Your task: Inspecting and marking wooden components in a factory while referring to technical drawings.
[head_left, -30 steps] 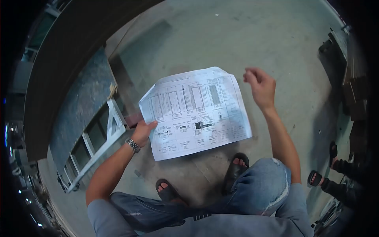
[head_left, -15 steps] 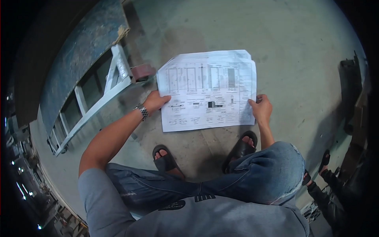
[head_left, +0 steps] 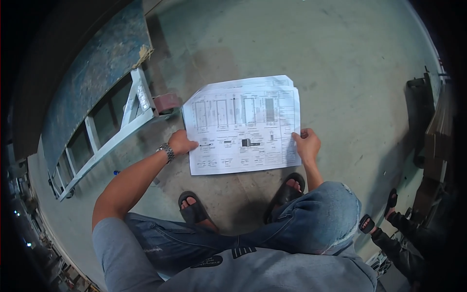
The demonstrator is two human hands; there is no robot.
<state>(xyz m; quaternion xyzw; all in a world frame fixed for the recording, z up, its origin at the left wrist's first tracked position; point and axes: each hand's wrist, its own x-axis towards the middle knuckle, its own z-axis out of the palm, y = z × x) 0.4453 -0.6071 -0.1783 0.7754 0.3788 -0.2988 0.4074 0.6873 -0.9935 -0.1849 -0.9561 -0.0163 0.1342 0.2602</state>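
Observation:
A stack of white printed sheets [head_left: 219,117] with line drawings and a table of text is held out flat above the floor. Its top left corner is bent back, and several page edges show at the top right. My left hand [head_left: 181,143], with a metal watch at the wrist, pinches the left edge, thumb on top. On the opposite edge my right hand [head_left: 307,145] grips the sheets, its thumb also on the printed face. The fingers beneath the paper are hidden.
To the left stands a wheeled cart with a worn blue-grey top [head_left: 104,48], a pale metal frame [head_left: 104,137] and a reddish caster [head_left: 167,102]. Cardboard [head_left: 435,151] leans at the right. Another person's sandaled foot [head_left: 367,224] shows at the lower right.
The sheets and both hands sit slightly lower and further left in the picture, as do the cart and floor, so the view has shifted. Both hands keep their hold.

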